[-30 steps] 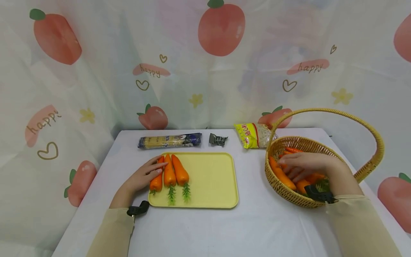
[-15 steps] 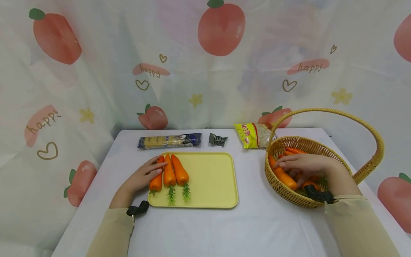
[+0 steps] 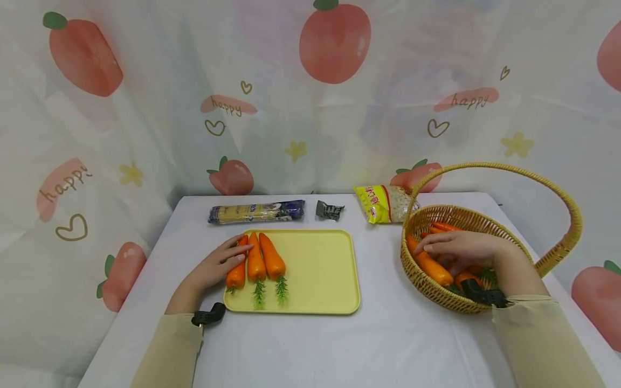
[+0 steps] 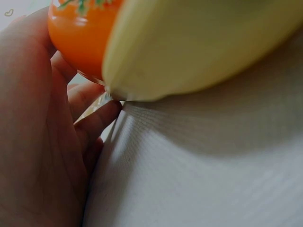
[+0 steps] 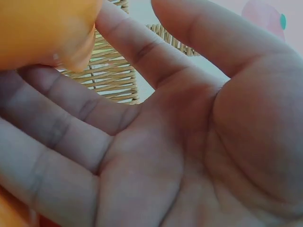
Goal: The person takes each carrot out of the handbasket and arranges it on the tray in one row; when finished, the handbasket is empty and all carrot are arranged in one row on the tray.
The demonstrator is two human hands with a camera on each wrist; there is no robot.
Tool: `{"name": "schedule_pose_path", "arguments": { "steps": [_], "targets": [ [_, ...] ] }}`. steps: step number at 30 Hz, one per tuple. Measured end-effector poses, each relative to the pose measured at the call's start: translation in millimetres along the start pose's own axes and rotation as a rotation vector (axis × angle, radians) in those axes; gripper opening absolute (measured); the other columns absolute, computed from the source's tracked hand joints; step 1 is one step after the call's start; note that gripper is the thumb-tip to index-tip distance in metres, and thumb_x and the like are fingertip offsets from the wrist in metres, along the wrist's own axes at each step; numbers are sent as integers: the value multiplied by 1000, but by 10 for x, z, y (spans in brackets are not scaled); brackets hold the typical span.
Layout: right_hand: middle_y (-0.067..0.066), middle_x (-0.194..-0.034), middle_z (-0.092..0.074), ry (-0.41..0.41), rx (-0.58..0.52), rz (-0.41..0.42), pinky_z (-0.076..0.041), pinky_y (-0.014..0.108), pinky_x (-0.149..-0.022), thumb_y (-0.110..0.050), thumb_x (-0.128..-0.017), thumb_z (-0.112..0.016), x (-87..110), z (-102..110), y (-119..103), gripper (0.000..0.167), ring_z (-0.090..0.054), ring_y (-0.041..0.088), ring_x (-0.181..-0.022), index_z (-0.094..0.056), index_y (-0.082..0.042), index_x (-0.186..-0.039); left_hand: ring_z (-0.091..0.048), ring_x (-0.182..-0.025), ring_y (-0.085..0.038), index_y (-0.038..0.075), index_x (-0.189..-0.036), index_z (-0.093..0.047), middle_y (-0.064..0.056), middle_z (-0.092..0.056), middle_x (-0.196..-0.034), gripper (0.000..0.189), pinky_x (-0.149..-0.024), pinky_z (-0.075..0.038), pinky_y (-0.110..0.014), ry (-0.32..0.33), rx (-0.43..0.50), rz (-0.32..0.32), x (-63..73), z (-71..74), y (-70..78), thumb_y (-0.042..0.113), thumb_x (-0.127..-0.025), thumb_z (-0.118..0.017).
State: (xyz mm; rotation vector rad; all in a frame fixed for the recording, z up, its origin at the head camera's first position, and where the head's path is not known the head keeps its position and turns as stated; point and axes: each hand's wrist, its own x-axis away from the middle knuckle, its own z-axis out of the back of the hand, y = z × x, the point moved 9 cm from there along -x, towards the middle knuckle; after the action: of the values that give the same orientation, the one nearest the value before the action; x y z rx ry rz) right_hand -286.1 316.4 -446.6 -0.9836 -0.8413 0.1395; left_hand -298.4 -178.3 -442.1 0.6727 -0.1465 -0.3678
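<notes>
Head: left hand (image 3: 218,265) across carrots (image 3: 256,264), right hand (image 3: 467,249) arched inside basket (image 3: 473,219).

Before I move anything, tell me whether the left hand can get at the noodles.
Probably yes: the left hand touches carrots on the tray, but the noodles lie just beyond its far edge with nothing on top.

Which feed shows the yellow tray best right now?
The head view: it shows nearly all of the yellow tray, with three carrots on it and the left hand over its left edge. The left wrist view catches only a part, close up; the right wrist view shows none.
</notes>
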Motion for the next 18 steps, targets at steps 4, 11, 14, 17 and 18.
{"name": "schedule_pose_path", "arguments": {
  "steps": [4, 11, 14, 17, 18],
  "targets": [
    [16, -120, -55, -20, 13, 19, -59, 43, -78, -28, -103, -54, 11, -13, -33, 37, -66, 27, -91, -52, -10, -136, -22, -148, -43, 32, -143, -53, -8, -23, -164, 42, -114, -22, -70, -54, 91, -88, -216, -173, -678, 43, -104, -46],
    [20, -125, -44, 8, 34, 27, -60, 42, -75, -22, -98, -62, 21, 21, -38, 40, -64, 27, -88, -50, -10, -134, -21, -150, -39, 29, -140, -57, -4, -25, -164, 42, -118, -19, -66, -7, 117, -28, -264, -194, -716, 44, -102, -50],
    [21, -124, -44, 14, 44, 24, -60, 41, -74, -21, -97, -63, 17, 34, -23, 41, -64, 26, -86, -49, -9, -134, -21, -150, -40, 29, -141, -56, -5, -24, -164, 42, -117, -19, -67, -9, 111, -40, -259, -187, -696, 44, -102, -48],
    [21, -123, -43, 25, 54, 31, -59, 40, -73, -21, -97, -64, 22, 49, -29, 42, -64, 26, -85, -49, -8, -133, -19, -152, -36, 32, -140, -57, -1, -24, -165, 42, -119, -16, -64, -16, 130, -22, -264, -181, -707, 47, -101, -49],
    [21, -124, -43, 30, 58, 37, -59, 39, -73, -21, -96, -64, 27, 55, -36, 42, -64, 26, -85, -49, -8, -134, -19, -152, -36, 33, -140, -57, 0, -24, -165, 43, -120, -16, -64, -19, 133, -20, -266, -180, -709, 48, -101, -49]
  ]
}}
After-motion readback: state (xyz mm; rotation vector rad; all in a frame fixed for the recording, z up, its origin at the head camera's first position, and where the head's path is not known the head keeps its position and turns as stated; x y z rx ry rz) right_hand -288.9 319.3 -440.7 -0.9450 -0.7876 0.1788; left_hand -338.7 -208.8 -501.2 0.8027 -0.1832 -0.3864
